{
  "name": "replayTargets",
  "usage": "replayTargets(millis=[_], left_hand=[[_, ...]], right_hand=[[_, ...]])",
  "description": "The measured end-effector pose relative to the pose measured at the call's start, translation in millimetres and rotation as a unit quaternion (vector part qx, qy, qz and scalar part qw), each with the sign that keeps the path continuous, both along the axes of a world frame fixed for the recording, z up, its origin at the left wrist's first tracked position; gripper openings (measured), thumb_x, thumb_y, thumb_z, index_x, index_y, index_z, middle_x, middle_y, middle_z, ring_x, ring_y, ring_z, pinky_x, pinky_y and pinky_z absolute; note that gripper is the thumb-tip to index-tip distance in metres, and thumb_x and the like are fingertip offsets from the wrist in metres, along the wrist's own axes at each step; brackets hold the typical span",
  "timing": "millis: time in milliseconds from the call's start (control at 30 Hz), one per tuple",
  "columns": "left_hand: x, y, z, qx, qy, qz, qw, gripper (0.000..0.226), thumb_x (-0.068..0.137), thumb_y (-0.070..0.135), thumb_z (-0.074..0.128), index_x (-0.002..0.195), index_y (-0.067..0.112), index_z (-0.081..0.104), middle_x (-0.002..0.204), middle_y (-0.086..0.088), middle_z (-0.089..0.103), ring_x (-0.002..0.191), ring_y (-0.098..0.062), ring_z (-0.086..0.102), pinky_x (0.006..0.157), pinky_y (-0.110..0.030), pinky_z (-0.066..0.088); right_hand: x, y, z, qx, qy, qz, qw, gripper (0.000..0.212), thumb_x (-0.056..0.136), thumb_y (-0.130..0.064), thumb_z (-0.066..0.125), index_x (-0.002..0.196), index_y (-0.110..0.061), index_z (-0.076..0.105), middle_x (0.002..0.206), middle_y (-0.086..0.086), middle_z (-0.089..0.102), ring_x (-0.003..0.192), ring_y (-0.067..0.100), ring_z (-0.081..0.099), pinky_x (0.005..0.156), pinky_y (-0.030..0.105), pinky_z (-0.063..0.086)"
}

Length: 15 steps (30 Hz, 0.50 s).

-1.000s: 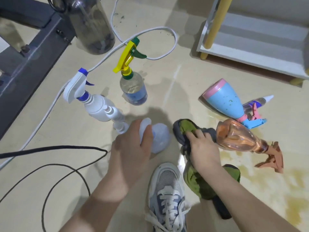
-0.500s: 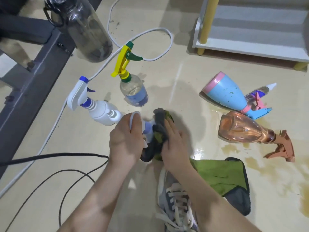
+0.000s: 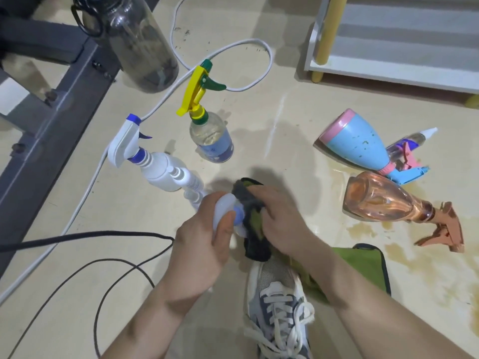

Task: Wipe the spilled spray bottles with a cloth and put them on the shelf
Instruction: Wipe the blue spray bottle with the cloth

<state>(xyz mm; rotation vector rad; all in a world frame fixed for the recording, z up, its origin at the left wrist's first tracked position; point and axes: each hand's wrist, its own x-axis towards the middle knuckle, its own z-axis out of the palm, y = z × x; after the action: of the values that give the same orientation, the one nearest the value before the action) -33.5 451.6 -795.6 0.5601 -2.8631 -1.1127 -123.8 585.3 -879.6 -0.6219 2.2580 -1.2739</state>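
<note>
head view: the wiping step is in hand. the left hand [image 3: 204, 244] is curled round a small white bottle [image 3: 224, 206] at the middle of the frame, thumb across its side. the right hand [image 3: 281, 218] grips a bunched part of the green and dark cloth [image 3: 252, 213] and presses it against the bottle's blue-collared end, so the bottle sits between the two hands, touching both. the rest of the cloth trails toward 4 o'clock under the right forearm. a yellow-trigger bottle [image 3: 211, 137] and a white spray bottle [image 3: 158, 168] stand upright at 11 o'clock, near the hands. three more lie on their sides at 2 to 3 o'clock by a brownish spill: a blue bottle [image 3: 360, 143], a small clear bottle [image 3: 414, 139] behind it, and an amber bottle [image 3: 383, 200]. the shelf [image 3: 388, 71] is at 1 o'clock, well apart. next, i judge, the cloth needs working round the whole bottle, then the bottle must be carried to the shelf and stood upright.
</note>
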Motion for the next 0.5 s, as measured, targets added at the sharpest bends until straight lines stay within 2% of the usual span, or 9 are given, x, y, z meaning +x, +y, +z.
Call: replayTargets(millis=[67,133,233,267,333,400,467,500], left_hand=[[1,0,-6,-0.031,0.005,-0.029,0.999,0.03,0.094,0.054,0.029,0.118,0.041,0.042,0.092,0.012,0.059,0.074,-0.02,0.058,0.066,-0.034,0.05],[0,2,-9,-0.029,0.014,-0.029,0.999,0.029,0.094,0.053,0.029,0.118,0.042,0.041,0.096,0.009,0.06,0.075,-0.023,0.059,0.066,-0.036,0.051],[-5,12,-3,-0.005,0.033,0.007,0.999,0.026,0.096,0.042,0.035,0.12,0.05,0.038,0.098,0.017,0.059,0.078,-0.012,0.058,0.068,-0.03,0.046],[-9,16,-1,0.02,0.034,0.033,0.999,0.028,0.095,0.036,0.036,0.119,0.049,0.042,0.095,0.022,0.06,0.08,-0.006,0.057,0.072,-0.028,0.047],[-24,20,2,0.131,0.024,0.116,0.984,0.025,0.095,0.03,0.039,0.109,0.039,0.057,0.092,0.021,0.064,0.088,-0.006,0.06,0.086,-0.036,0.052],[-40,19,10,0.269,0.007,0.204,0.941,0.024,0.091,0.027,0.044,0.1,0.035,0.066,0.087,0.014,0.065,0.085,-0.014,0.061,0.087,-0.049,0.053],[-47,9,15,0.398,-0.036,0.232,0.887,0.037,0.078,0.024,0.048,0.108,0.036,0.067,0.08,0.008,0.068,0.076,-0.016,0.059,0.082,-0.043,0.054],[-46,3,19,0.443,-0.06,0.207,0.87,0.047,0.072,0.021,0.051,0.114,0.035,0.065,0.081,0.007,0.07,0.08,-0.015,0.062,0.086,-0.039,0.053]], right_hand=[[-21,13,-11,0.084,-0.082,-0.021,0.993,0.038,0.095,-0.017,0.039,0.124,-0.015,0.064,0.124,0.006,0.066,0.114,0.025,0.059,0.093,0.03,0.043],[-25,22,-19,0.113,-0.115,-0.034,0.986,0.03,0.094,-0.007,0.047,0.118,-0.012,0.065,0.112,0.007,0.068,0.102,0.024,0.062,0.081,0.025,0.04],[-7,20,-20,0.079,-0.109,-0.12,0.984,0.034,0.086,0.002,0.047,0.105,-0.018,0.067,0.094,-0.002,0.068,0.087,0.017,0.06,0.065,0.014,0.039],[2,19,-18,0.062,-0.114,-0.166,0.978,0.036,0.084,0.003,0.046,0.104,-0.018,0.067,0.093,-0.002,0.069,0.086,0.018,0.06,0.064,0.009,0.039],[15,20,-13,0.047,-0.109,-0.241,0.963,0.045,0.082,0.008,0.043,0.112,-0.015,0.068,0.097,0.001,0.07,0.089,0.021,0.06,0.066,0.008,0.039],[20,25,-8,0.037,-0.088,-0.258,0.961,0.057,0.08,0.013,0.042,0.126,-0.013,0.063,0.109,0.0,0.068,0.098,0.016,0.058,0.074,0.004,0.036],[18,28,0,0.028,-0.06,-0.234,0.97,0.058,0.078,0.016,0.041,0.124,-0.011,0.062,0.105,0.001,0.067,0.094,0.015,0.055,0.072,0.006,0.035],[15,29,5,0.02,-0.047,-0.215,0.975,0.052,0.076,0.016,0.041,0.115,-0.011,0.063,0.097,0.001,0.067,0.086,0.017,0.054,0.067,0.01,0.036]])
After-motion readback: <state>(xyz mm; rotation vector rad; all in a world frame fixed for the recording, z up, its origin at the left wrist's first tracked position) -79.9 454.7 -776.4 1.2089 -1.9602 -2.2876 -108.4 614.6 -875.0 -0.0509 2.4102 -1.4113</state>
